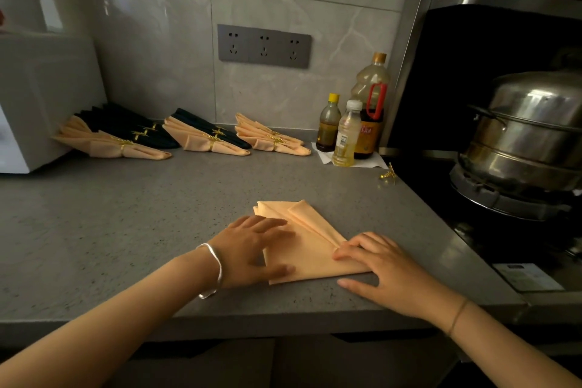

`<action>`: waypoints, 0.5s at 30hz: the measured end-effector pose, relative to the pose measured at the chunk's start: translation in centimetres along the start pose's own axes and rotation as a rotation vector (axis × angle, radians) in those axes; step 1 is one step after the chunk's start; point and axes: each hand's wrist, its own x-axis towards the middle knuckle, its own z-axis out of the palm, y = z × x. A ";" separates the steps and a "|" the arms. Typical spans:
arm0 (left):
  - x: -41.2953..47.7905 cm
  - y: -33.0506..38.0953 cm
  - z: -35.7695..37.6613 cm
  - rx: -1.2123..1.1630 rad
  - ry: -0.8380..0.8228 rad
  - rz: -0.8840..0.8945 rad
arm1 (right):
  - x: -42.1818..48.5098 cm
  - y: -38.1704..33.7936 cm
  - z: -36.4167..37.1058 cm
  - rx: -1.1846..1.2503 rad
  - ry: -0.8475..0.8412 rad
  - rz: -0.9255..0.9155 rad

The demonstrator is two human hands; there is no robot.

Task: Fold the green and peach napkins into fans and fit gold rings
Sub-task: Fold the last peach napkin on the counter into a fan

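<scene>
The left hand (255, 249) lies flat on the wide side of the peach napkin (315, 246), with straight, spread fingers that press it and grasp nothing. The right hand (387, 268) rests its fingertips on the narrow corner of the same napkin, fingers only lightly bent and thumb on the bench (126, 230), also holding nothing. The napkin lies on the bench near the front edge, between both hands. It is already folded to a pleated wedge form, but no ring is on it. A loose gold ring (389, 173) lies well apart, at the back right near the stove edge. Further back, along the wall, three groups of finished fans (211, 143) lie side by side, with peach ones in front and dark green ones behind in two groups. As far as I can see, each has a gold ring around it. So I judge the task almost done: this seems the last napkin, and its folds must be gathered and the ring fitted.
</scene>
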 end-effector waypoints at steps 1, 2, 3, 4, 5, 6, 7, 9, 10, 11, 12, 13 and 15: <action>-0.6 -0.1 0.0 0.034 -0.002 0.029 | 0.1 -0.1 -0.1 -0.012 0.003 -0.001; -1.0 -0.3 0.0 0.060 -0.006 0.052 | 0.2 -0.2 -0.2 -0.023 0.005 -0.004; -1.2 -0.4 0.1 0.080 -0.014 0.067 | 0.3 -0.3 -0.3 -0.032 0.005 -0.006; -1.4 -0.6 0.2 0.097 -0.024 0.074 | 0.4 -0.3 -0.4 -0.044 0.005 -0.010; -1.4 -0.7 0.2 0.114 -0.038 0.081 | 0.4 -0.4 -0.5 -0.060 0.003 -0.011; -1.4 -0.8 0.3 0.129 -0.049 0.093 | 0.5 -0.5 -0.5 -0.076 0.000 -0.010; -1.4 -0.8 0.2 0.144 -0.051 0.115 | 0.5 -0.6 -0.6 -0.090 -0.003 -0.008; -1.1 -0.9 0.2 0.176 -0.054 0.149 | 0.7 -0.7 -0.7 -0.110 0.002 -0.012; -1.0 -0.9 0.1 0.191 -0.057 0.152 | 0.7 -0.8 -0.8 -0.118 0.007 -0.016; -0.9 -0.9 0.0 0.207 -0.059 0.151 | 0.7 -0.8 -0.9 -0.123 0.007 -0.016; -0.7 -0.9 -0.1 0.220 -0.060 0.147 | 0.7 -0.9 -0.9 -0.125 0.008 -0.015; -0.6 -0.8 -0.1 0.225 -0.056 0.141 | 0.7 -0.9 -0.9 -0.122 0.008 -0.011; -0.1 -0.9 -0.2 0.215 -0.013 0.136 | 0.8 -1.1 -1.0 -0.112 0.005 0.000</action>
